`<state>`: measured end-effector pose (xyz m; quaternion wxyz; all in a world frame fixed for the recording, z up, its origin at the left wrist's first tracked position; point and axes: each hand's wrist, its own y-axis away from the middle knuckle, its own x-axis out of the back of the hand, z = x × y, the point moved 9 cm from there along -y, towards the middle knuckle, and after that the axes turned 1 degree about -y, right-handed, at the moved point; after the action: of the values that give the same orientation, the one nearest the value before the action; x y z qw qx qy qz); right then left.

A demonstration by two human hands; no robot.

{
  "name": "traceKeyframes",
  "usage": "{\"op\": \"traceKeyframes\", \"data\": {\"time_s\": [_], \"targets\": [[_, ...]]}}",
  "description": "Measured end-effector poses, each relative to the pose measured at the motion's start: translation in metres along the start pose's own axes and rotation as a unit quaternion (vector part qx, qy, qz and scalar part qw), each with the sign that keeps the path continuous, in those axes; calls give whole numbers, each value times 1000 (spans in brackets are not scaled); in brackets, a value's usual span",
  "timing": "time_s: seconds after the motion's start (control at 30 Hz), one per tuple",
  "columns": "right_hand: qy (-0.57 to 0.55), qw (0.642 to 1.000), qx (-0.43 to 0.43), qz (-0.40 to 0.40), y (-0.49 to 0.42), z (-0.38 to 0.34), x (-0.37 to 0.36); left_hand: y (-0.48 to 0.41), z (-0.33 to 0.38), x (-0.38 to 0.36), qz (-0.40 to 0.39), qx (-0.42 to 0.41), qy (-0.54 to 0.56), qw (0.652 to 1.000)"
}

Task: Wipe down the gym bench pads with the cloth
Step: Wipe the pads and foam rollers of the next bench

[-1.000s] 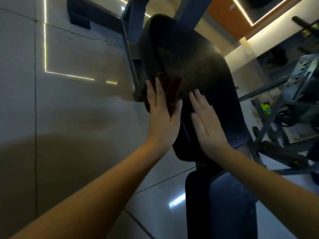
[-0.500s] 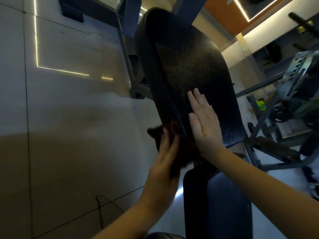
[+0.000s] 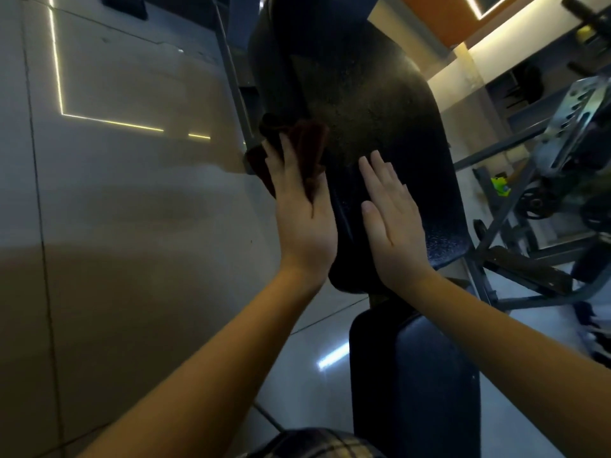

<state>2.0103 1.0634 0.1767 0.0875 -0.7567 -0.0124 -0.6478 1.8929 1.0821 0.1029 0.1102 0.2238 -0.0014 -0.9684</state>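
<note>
From the head camera I look down along both bare forearms to a dark gym bench that rises steeply away from me. My left hand (image 3: 301,223) is flat, its fingers (image 3: 283,160) straight and pressed together, pushing a dark reddish-brown cloth (image 3: 309,143) against the left side edge of the black back pad (image 3: 363,94). The cloth is bunched, sticking out above the fingertips and to the left of the hand; I cannot tell whether the thumb hooks any of it. My right hand (image 3: 390,226) lies palm down on the pad's textured face, just beside the left hand with a narrow strip of the pad's edge between them. Its fingers (image 3: 380,173) are straight and close together, the thumb held slightly out to the left; it holds nothing. Both hands sit on the lower half of the back pad, with bare pad surface reaching up past them to the top of the frame. Below the wrists the pad ends in a rounded lower edge, and a separate dark blue seat pad (image 3: 413,375) begins near it. Left of the bench lies open, glossy tiled floor (image 3: 132,226). A grey frame post (image 3: 231,77) stands close behind the cloth. On the right, metal gym equipment (image 3: 562,160) stands near the bench. A plaid garment (image 3: 317,444) shows at the bottom edge.
</note>
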Motion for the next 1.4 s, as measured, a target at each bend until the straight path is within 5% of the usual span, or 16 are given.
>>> {"op": "traceKeyframes", "data": {"time_s": [0.27,0.57,0.7,0.87,1.03,1.1,1.2,1.27,1.4], "targets": [[2,1000,1,1,-1,0,-1,113,-31,-15,-190,-83,3,978],[1,1000,2,2,-1,0,-2,8,-4,-8,-32,-56,-17,998],[3,1000,3,11,0,-1,0,-22,-7,-5,-41,-54,33,997],[-3,1000,1,16,0,0,0,-75,-20,7,-17,67,170,983],[-9,1000,0,18,0,1,1,-72,-38,1,-67,232,280,929],[-12,1000,1,20,0,1,1,-68,-56,12,-4,268,307,913],[-16,999,4,28,0,1,3,-71,-61,37,50,190,336,921],[-17,999,4,30,1,1,2,-60,-37,38,-9,85,285,955],[-13,1000,10,24,-1,1,1,-28,8,7,-128,-95,-21,987]]}}
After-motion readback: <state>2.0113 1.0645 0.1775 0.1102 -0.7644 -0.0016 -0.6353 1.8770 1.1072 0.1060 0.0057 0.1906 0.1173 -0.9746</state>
